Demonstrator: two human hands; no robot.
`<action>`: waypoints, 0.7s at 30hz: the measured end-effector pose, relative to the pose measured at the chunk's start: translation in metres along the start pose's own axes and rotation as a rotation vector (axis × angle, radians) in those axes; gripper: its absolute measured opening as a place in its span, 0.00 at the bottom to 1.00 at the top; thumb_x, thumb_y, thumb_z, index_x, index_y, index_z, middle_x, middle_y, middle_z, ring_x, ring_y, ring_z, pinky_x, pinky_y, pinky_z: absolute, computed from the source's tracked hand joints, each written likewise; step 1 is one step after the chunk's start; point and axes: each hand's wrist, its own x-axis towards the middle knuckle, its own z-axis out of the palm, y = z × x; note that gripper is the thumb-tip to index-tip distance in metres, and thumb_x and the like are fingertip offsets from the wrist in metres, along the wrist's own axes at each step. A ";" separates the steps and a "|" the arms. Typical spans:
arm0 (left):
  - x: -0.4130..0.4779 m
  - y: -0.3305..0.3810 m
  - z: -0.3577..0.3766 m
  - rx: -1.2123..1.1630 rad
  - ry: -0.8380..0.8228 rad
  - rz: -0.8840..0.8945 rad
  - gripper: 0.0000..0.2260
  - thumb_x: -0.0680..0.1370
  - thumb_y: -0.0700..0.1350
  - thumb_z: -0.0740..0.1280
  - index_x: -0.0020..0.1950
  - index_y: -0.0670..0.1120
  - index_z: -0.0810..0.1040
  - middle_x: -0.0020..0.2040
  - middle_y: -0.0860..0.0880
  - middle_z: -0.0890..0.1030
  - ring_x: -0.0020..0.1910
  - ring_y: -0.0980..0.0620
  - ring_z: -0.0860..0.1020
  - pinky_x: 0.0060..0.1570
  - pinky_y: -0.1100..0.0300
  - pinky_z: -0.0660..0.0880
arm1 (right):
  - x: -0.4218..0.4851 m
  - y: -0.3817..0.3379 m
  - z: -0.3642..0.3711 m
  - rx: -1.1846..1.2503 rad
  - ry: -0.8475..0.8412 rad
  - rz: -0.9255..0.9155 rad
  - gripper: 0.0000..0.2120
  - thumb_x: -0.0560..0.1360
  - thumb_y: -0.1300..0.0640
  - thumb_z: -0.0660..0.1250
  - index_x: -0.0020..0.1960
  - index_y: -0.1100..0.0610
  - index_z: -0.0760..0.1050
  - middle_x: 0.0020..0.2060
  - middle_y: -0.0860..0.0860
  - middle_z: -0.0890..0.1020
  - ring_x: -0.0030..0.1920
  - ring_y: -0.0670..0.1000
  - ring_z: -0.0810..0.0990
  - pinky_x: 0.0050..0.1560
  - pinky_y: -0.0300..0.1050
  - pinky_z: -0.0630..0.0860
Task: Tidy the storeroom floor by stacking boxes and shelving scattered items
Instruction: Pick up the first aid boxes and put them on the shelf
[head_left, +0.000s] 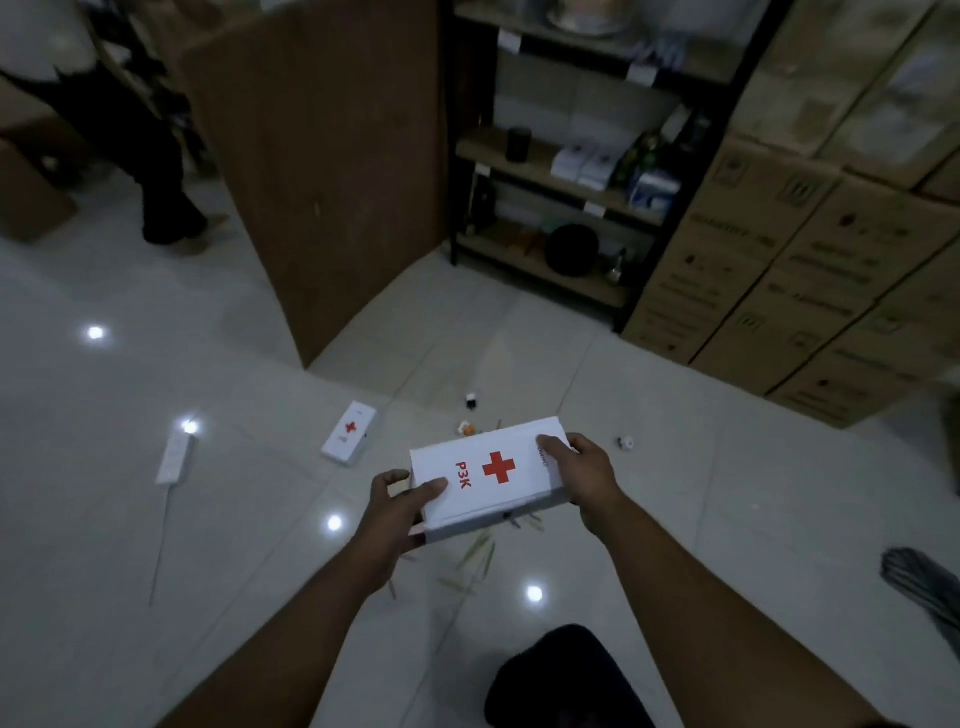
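A white first-aid box (488, 475), marked with a red cross and "P3K", is gripped at its ends by the left hand (400, 512) and right hand (584, 470).

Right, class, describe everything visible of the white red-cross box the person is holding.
The white box is a flat rectangular carton, seemingly cardboard, closed, with a red cross and red letters P3K on its top face. It is held above the tiled floor, top face toward the camera. The left hand grips its left end, thumb on top; the right hand grips its right end.
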 end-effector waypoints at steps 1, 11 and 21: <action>0.003 0.013 0.007 0.006 -0.026 0.005 0.31 0.70 0.55 0.80 0.66 0.57 0.68 0.59 0.45 0.83 0.56 0.42 0.83 0.46 0.45 0.83 | 0.007 -0.011 -0.006 -0.004 0.001 -0.001 0.11 0.73 0.45 0.75 0.47 0.53 0.82 0.46 0.51 0.85 0.46 0.54 0.80 0.45 0.47 0.72; 0.102 0.176 0.123 0.208 -0.295 0.080 0.22 0.77 0.59 0.71 0.67 0.49 0.78 0.58 0.45 0.85 0.57 0.41 0.84 0.56 0.39 0.81 | 0.162 -0.169 -0.076 -0.035 -0.031 -0.101 0.17 0.67 0.40 0.79 0.49 0.49 0.82 0.50 0.48 0.84 0.51 0.54 0.82 0.45 0.48 0.76; 0.200 0.292 0.211 0.161 -0.239 0.180 0.19 0.78 0.55 0.71 0.66 0.49 0.77 0.56 0.47 0.86 0.55 0.42 0.84 0.55 0.38 0.81 | 0.301 -0.291 -0.102 0.084 -0.013 -0.143 0.32 0.65 0.38 0.81 0.63 0.47 0.73 0.59 0.48 0.79 0.56 0.53 0.79 0.58 0.55 0.78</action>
